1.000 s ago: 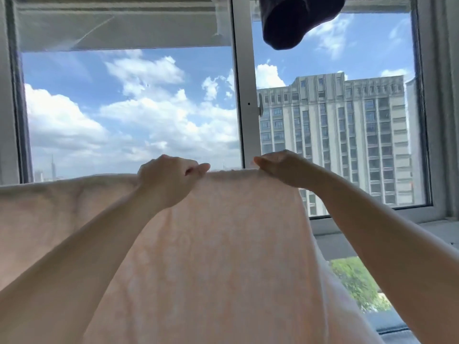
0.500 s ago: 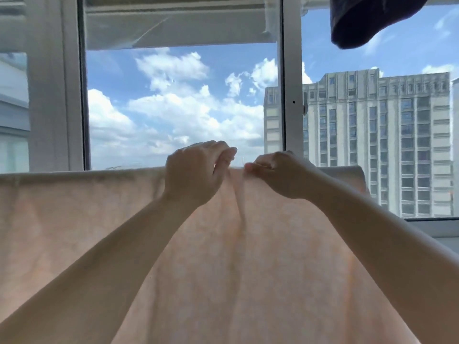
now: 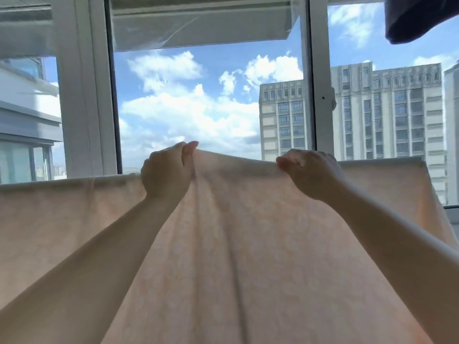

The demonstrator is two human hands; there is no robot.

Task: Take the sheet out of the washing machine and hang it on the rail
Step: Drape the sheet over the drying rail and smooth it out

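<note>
— Where are you in the job?

— Judging by how things lie, the washing machine part is done. The sheet is already draped over something running across the middle of the frame, in front of the window. The rail itself is hidden under the cloth, so you can't see it directly. You're on the spreading step: evening out the top fold along that line.

— What are your hands doing?

— Your left hand sits just left of centre with its fingers curled over the top edge and the thumb pressed against the cloth, pinching a raised bunch of it. Your right hand is right of centre, also curled round the fold, thumb pointing inward toward the other hand. Both forearms reach up from the lower corners of the frame, and the fabric between the hands runs nearly level along its top.

— And the next move?

— Creases run down from your left hand toward the bottom of the frame, so the cloth there looks gathered. You'd likely need to slide that bunch sideways along the top line until the folds flatten, keeping the sheet's right end, at the right of the frame, from slipping off.

— Anything nearby?

— A dark garment hangs in the upper right corner, well apart from the sheet.
</note>
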